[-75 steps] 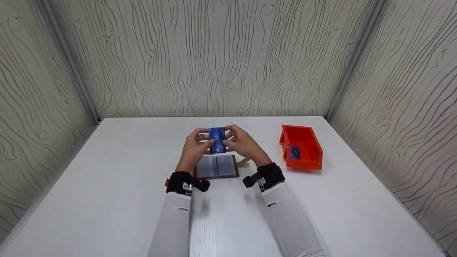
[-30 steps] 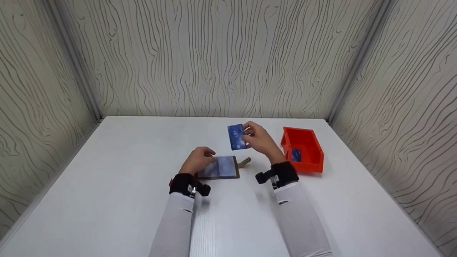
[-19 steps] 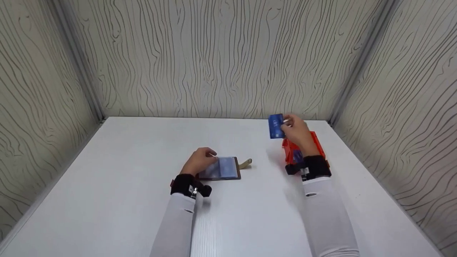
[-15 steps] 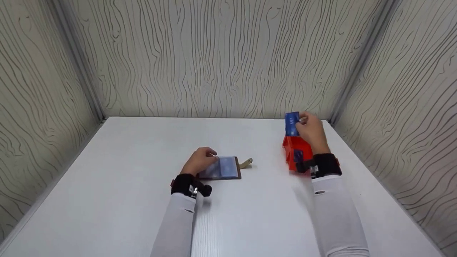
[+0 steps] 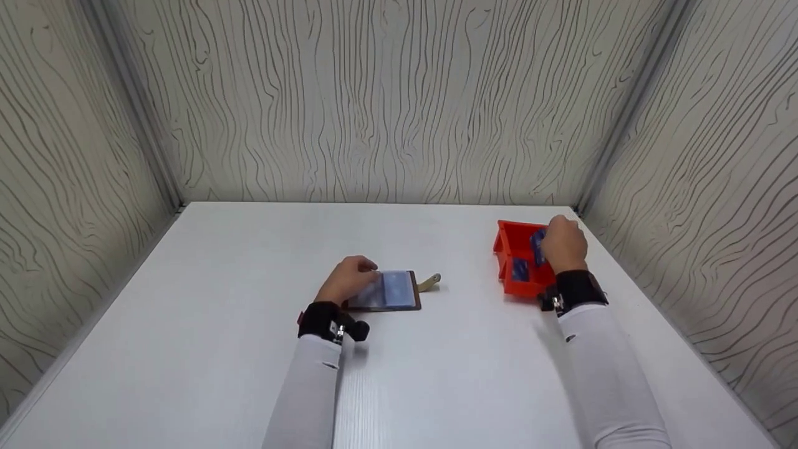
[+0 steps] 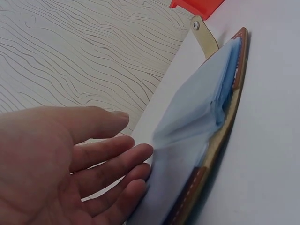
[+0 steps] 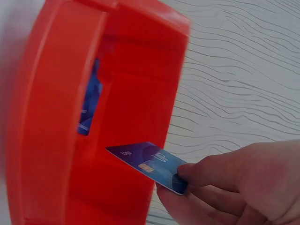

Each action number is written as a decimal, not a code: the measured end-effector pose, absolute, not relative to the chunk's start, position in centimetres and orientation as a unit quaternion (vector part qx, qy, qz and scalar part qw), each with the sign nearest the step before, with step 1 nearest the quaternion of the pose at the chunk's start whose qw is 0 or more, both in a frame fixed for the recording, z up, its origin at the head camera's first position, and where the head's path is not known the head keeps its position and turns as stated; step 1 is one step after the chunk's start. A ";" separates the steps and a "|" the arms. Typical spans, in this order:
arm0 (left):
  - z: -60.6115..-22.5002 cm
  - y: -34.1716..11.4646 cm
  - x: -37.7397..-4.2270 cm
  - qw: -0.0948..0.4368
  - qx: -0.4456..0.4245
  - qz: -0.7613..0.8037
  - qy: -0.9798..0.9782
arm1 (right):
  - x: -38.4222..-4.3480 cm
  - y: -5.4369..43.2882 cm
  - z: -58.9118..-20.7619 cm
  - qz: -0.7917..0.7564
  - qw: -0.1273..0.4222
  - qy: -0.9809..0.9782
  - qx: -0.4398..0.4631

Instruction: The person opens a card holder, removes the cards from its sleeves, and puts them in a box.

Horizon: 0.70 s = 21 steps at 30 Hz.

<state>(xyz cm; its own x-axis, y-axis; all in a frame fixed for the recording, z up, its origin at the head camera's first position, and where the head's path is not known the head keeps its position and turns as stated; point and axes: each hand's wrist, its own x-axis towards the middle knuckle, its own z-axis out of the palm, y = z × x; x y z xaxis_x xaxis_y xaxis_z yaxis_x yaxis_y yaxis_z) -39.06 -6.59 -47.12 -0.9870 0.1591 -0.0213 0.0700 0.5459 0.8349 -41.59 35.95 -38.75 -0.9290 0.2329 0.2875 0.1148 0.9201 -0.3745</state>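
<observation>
The left hand is curving loosely, well in from the worktop's left edge; the right hand is pinching near the far right corner.

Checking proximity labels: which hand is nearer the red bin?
Right. The right hand is at the red bin, holding a blue card at its opening; the left hand is farther off, to the bin's left, at the open wallet.

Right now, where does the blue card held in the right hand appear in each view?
Head: the held card is right of centre, partly hidden by the right hand.
Left wrist: not in it.
Right wrist: lower middle, pinched at its right end.
Shared landmark: the red bin.
</observation>
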 end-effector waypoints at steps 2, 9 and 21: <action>-47.1 -6.6 -39.1 0.046 0.065 0.476 0.876 | -41.7 35.7 -39.1 0.176 0.142 -0.969 -0.097; -46.8 -6.4 -39.1 0.040 0.075 0.473 0.877 | -41.4 35.3 -40.2 0.184 0.094 -0.972 -0.115; -47.1 -6.6 -38.8 0.046 0.075 0.486 0.869 | -41.1 34.6 -42.1 0.184 0.106 -0.972 -0.102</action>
<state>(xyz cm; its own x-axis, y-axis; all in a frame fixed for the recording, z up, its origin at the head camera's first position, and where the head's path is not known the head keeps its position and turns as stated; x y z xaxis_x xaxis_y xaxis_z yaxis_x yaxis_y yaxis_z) -38.77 -6.60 -47.07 -0.9845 0.1753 -0.0071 0.0857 0.5162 0.8521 -41.12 34.62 -42.09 -0.9570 0.2364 0.1679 0.1585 0.9114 -0.3797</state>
